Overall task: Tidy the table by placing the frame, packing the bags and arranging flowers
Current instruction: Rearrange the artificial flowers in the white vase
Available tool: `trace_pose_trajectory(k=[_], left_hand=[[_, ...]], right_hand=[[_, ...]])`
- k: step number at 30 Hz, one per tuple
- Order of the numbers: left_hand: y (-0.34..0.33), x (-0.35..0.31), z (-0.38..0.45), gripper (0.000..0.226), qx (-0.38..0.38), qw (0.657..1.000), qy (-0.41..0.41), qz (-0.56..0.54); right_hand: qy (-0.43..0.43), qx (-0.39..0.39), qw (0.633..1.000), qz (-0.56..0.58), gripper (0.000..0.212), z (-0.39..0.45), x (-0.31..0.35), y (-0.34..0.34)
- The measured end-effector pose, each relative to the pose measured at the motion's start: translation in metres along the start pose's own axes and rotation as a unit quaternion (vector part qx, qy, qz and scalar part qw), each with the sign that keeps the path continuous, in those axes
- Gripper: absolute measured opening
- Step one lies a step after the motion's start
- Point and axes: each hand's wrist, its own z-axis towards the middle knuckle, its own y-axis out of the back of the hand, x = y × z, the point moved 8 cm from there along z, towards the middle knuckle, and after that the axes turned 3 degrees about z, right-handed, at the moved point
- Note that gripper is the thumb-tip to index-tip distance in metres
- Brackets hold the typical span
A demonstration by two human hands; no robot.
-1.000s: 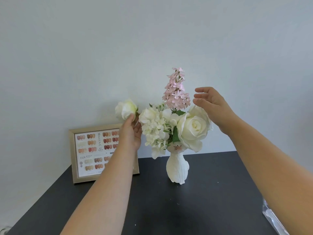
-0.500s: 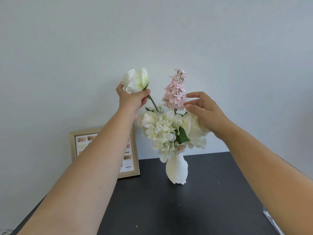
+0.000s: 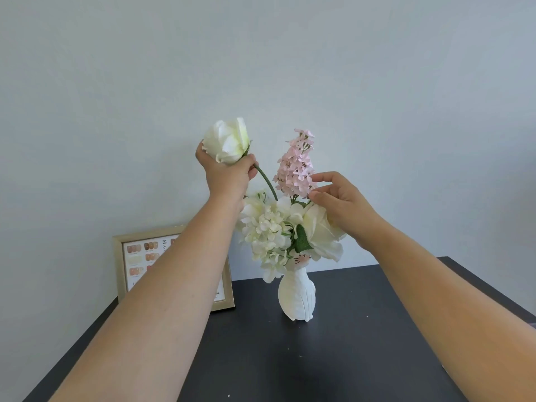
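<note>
**One rose held above the vase, one hand at the pink sprig**

Two bare hands work over one white vase point(image 3: 296, 297) that stands upright on the dark table point(image 3: 348, 358). The left hand point(image 3: 224, 177) is closed around the stem point(image 3: 267, 182) of one white rose point(image 3: 226, 143), gripping just under the bloom. The bloom sits highest of all the flowers, up and to the left of the bunch. Its stem runs down and to the right, curving into the bunch. The right hand point(image 3: 345, 204) has its fingers loosely spread, its fingertips point(image 3: 314, 195) touching the lower edge of one pink flower sprig point(image 3: 295, 166), which stands nearly upright. Lower in the vase sit one cluster of small cream blossoms point(image 3: 265, 230) and one large cream rose point(image 3: 322, 233). One gold picture frame point(image 3: 119, 268) stands by the wall at left, partly hidden by the left forearm.
</note>
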Motion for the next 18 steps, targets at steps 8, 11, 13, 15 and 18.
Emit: trace_pose_trajectory(k=[8, 11, 13, 15, 18], left_hand=[[0.0, -0.013, -0.017, 0.095, 0.033, 0.963, -0.128, 0.234], [-0.006, -0.029, -0.023, 0.089, 0.048, 0.93, -0.202, 0.302], [-0.007, -0.029, -0.028, 0.089, 0.056, 0.914, -0.214, 0.341], [-0.005, -0.02, -0.032, 0.089, 0.063, 0.91, -0.196, 0.361], [-0.004, 0.003, -0.032, 0.097, 0.101, 0.918, -0.121, 0.364]], right_hand=[[0.0, -0.007, 1.0, -0.002, 0.025, -0.002, -0.004, 0.005], [0.0, -0.01, 1.0, -0.006, 0.026, -0.001, -0.005, 0.007], [0.001, -0.007, 1.0, -0.007, 0.026, -0.001, -0.006, 0.007], [-0.001, -0.006, 1.0, -0.009, 0.026, -0.002, -0.006, 0.006], [-0.005, -0.004, 1.0, -0.007, 0.026, -0.003, -0.008, 0.005]])
